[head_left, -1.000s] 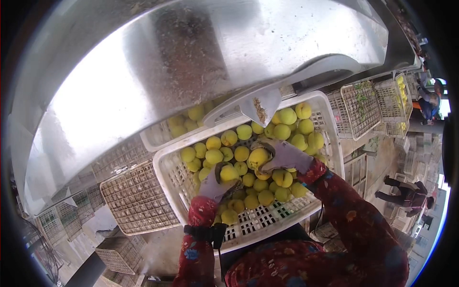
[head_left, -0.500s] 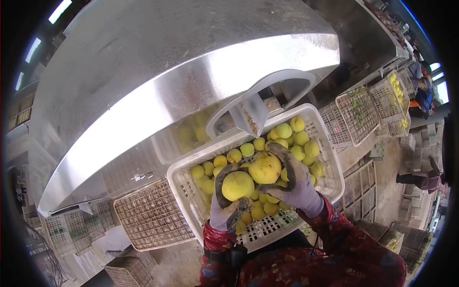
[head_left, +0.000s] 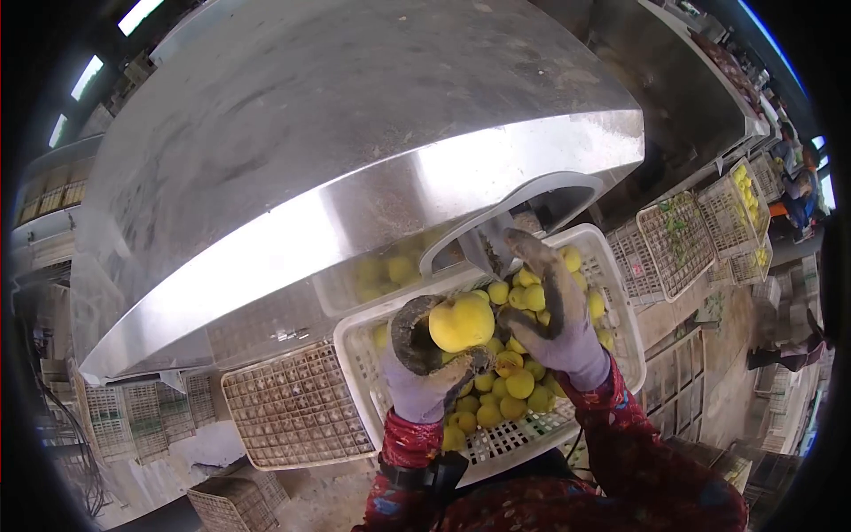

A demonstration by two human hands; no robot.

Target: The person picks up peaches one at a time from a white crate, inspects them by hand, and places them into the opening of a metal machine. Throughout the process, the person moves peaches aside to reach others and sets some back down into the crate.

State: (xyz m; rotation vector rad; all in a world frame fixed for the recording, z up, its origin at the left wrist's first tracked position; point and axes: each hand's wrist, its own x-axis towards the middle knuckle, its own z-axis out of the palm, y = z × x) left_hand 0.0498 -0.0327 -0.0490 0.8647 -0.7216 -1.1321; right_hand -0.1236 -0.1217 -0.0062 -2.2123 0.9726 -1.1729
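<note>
A large yellow peach (head_left: 461,322) rests in my left hand (head_left: 415,377), whose gloved fingers and thumb curl around its left and lower side. To its right, my right hand (head_left: 567,332) holds nothing, with thumb and fingers spread apart. Both hands wear pale lilac gloves with dark, dirty fingers. Beneath them is a white plastic crate (head_left: 353,381) with slotted sides. Several smaller yellow-green peaches (head_left: 519,383) lie in it, partly hidden by my hands.
A big metal machine housing (head_left: 355,115) fills the space ahead, with a metal chute (head_left: 479,248) over the crate's far edge. A brown crate (head_left: 297,403) lies at left. Stacked crates (head_left: 678,235) stand at right, and people (head_left: 800,195) are farther off.
The peach that my right hand held is gone from it, and its fingers have opened. My left hand still has its peach. The view has shifted slightly.
</note>
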